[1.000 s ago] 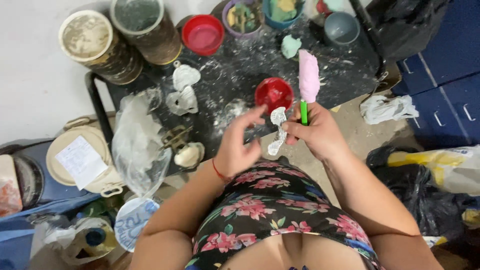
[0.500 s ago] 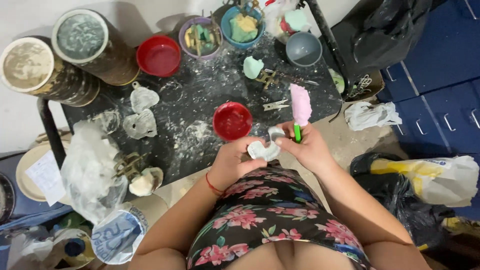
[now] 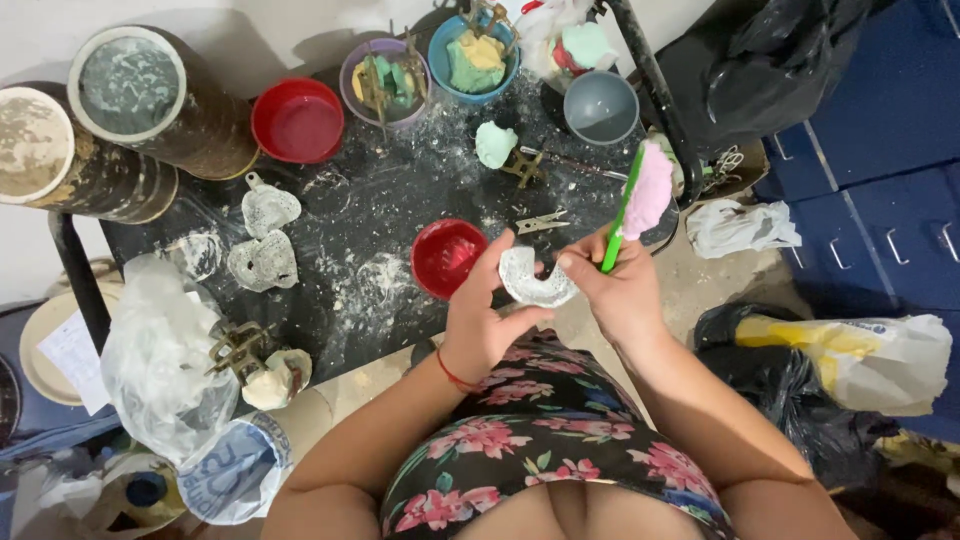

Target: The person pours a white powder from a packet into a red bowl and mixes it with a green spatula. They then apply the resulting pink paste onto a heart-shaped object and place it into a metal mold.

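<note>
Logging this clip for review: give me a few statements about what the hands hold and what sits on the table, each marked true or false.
1. The left hand holds a white curved cast. True.
2. The right hand grips a blue-handled spatula. False: it grips a green-handled tool with a pink head, and its fingertips also touch the cast.
3. A small red cup stands on the dark table just beyond the left hand. True.
4. The grey bowl is full of green material. False: it looks empty.
5. The red bowl sits beside the big cylinders. True.
</note>
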